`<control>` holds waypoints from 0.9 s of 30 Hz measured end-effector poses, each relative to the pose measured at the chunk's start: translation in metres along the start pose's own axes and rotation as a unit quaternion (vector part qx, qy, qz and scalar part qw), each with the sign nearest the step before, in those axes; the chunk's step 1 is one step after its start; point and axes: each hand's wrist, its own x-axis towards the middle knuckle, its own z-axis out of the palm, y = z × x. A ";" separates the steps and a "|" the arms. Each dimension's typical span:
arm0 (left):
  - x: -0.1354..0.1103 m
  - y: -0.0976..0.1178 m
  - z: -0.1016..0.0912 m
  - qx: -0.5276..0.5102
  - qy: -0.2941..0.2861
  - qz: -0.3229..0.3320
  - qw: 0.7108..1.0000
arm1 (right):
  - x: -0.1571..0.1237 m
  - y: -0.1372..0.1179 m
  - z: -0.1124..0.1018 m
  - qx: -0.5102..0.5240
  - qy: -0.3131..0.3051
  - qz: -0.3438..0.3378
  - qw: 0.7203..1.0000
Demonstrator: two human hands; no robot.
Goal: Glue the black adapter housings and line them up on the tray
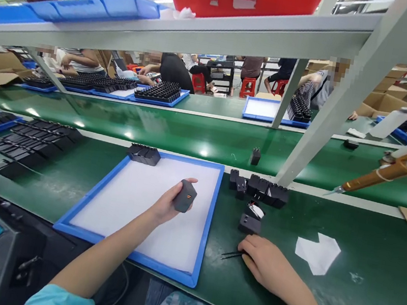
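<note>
My left hand (166, 204) is closed around a black plug-in power adapter (185, 197) with a small orange mark on its face, above a blue-rimmed tray (213, 211) lined in white. At the tray's far left corner stands a short row of black adapters (144, 154). My right hand (266, 265) rests low over the green bench, fingers closed on thin black tweezers (231, 255) whose two tips point left. Just beyond those fingers lies another black adapter (250, 224). Behind it are a small part with a white piece (255, 210) and several more adapters (267, 190).
A torn white paper (317, 253) lies at right. An orange-brown tool with a pale tip (369, 180) hangs above the bench. One adapter (255, 156) sits on the green belt (176, 130). Stacked adapters (37, 141) stand at left. A shelf post (334, 106) rises ahead; people work beyond.
</note>
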 end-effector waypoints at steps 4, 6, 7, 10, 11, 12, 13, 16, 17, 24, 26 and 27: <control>0.033 0.003 -0.043 0.581 0.133 0.078 0.799 | -0.002 -0.001 0.000 0.006 -0.003 0.005 1.000; 0.052 0.006 -0.069 0.680 0.193 0.088 0.702 | -0.002 -0.002 0.000 0.012 -0.009 0.013 1.000; 0.061 0.007 -0.081 0.695 0.215 0.089 0.680 | -0.002 -0.002 -0.001 0.015 -0.012 0.015 1.000; 0.081 0.009 -0.113 0.716 0.258 0.086 0.642 | 0.000 -0.002 -0.002 0.025 -0.015 0.020 0.999; 0.084 0.009 -0.121 0.721 0.271 0.085 0.632 | 0.000 -0.002 -0.003 0.027 -0.015 0.024 0.999; 0.086 0.008 -0.127 0.724 0.283 0.086 0.622 | 0.001 -0.003 -0.003 0.029 -0.013 0.027 0.999; 0.086 0.006 -0.132 0.725 0.297 0.087 0.615 | 0.001 -0.003 -0.003 0.030 -0.010 0.030 0.999; 0.084 0.003 -0.137 0.722 0.331 0.095 0.600 | 0.002 -0.005 -0.003 0.025 -0.002 0.027 0.999; 0.085 0.002 -0.136 0.720 0.336 0.100 0.598 | 0.002 -0.006 -0.002 0.021 0.000 0.024 0.999; 0.147 0.009 -0.081 0.598 0.190 0.159 0.762 | 0.003 -0.006 0.002 -0.034 0.015 0.018 0.999; 0.183 0.004 -0.054 0.579 0.132 0.155 0.790 | 0.003 -0.006 0.004 -0.053 0.021 0.014 0.998; 0.202 -0.001 -0.040 0.569 0.109 0.150 0.801 | 0.003 -0.006 0.004 -0.065 0.024 0.012 0.998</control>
